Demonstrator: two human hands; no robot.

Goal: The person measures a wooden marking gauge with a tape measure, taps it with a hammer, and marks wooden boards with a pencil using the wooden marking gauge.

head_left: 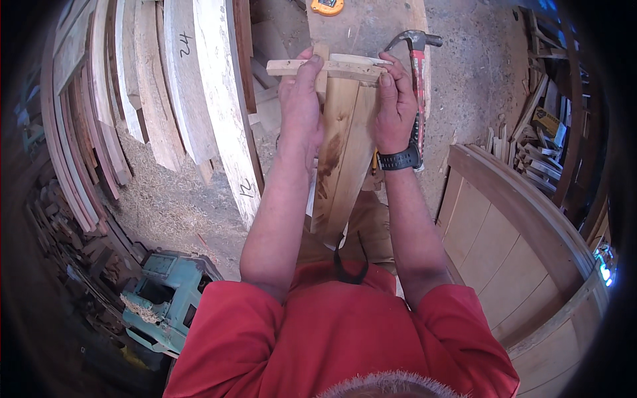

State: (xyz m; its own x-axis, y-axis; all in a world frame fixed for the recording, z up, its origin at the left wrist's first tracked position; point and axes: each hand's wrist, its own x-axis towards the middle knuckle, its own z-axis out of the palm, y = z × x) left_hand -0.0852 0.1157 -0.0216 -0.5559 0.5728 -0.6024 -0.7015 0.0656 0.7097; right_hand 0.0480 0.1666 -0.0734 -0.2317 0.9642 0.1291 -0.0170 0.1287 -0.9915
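Observation:
A short pale batten (pixel 348 69) lies crosswise over the far end of a long wooden board (pixel 335 159), which points toward my body. My left hand (pixel 300 103) is closed round the batten's left part and a short upright strip of wood beside the board. My right hand (pixel 396 106), a black watch on its wrist, grips the batten's right end, thumb on top; a thin pale piece near those fingers is too small to name. A red-handled claw hammer (pixel 417 60) lies just right of my right hand. An orange tape measure (pixel 326 6) sits at the top.
Long planks (pixel 215 113) stand stacked to the left above a sawdust-strewn floor. A green machine (pixel 162 298) is at lower left. A panelled wooden piece (pixel 504 232) stands close on the right, with offcuts (pixel 537 166) behind it. A worktop (pixel 365 26) lies ahead.

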